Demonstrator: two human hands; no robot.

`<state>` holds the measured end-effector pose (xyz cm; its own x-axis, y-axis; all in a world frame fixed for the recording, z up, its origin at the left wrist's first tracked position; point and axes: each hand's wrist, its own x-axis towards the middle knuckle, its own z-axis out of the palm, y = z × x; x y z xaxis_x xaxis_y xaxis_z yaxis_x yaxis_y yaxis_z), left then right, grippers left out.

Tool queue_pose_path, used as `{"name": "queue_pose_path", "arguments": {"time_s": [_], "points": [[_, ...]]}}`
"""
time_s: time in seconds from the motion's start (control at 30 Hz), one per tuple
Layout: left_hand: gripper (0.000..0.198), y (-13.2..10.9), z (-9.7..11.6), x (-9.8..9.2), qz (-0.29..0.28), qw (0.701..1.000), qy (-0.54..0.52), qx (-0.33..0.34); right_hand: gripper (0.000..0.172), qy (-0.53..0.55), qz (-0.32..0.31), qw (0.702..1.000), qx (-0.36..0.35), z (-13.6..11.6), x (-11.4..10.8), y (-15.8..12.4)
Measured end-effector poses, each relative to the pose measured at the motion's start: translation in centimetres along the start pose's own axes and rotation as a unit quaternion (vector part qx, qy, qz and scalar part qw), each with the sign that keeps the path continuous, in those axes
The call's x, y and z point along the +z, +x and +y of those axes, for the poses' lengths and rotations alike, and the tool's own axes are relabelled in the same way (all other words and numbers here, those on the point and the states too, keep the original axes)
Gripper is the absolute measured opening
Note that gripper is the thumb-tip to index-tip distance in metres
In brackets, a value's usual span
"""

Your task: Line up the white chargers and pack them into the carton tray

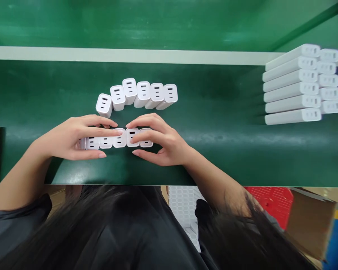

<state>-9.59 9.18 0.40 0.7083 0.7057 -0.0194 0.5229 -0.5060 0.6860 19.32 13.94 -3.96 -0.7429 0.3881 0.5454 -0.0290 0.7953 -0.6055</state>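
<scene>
A near row of several white charger blocks (pixel 112 141) lies on the green belt (pixel 214 150), port faces up. My left hand (pixel 76 138) curls over the row's left part, fingers on top and thumb below. My right hand (pixel 154 138) cups the right end, fingertips resting on the blocks. Both hands press the row together from its ends. A second, curved row of several white chargers (pixel 136 94) stands just beyond the hands, untouched.
A stack of long white chargers (pixel 294 84) in two columns sits at the far right of the belt. A pale rail (pixel 129 56) runs along the back. Below the belt's near edge are a red crate (pixel 273 202), a cardboard box (pixel 312 221) and a white tray (pixel 183 206).
</scene>
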Motion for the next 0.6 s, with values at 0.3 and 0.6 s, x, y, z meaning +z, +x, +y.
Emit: {"name": "queue_pose_path", "arguments": {"time_s": [0.3, 0.6], "points": [[0.050, 0.1, -0.1, -0.2, 0.032, 0.999, -0.019, -0.020, 0.046, -0.062, -0.036, 0.997, 0.031, 0.3, 0.1, 0.0], [0.054, -0.3, -0.1, -0.1, 0.034, 0.999, 0.018, -0.026, 0.077, -0.106, 0.138, 0.967, 0.186, -2.0, -6.1, -1.7]]}}
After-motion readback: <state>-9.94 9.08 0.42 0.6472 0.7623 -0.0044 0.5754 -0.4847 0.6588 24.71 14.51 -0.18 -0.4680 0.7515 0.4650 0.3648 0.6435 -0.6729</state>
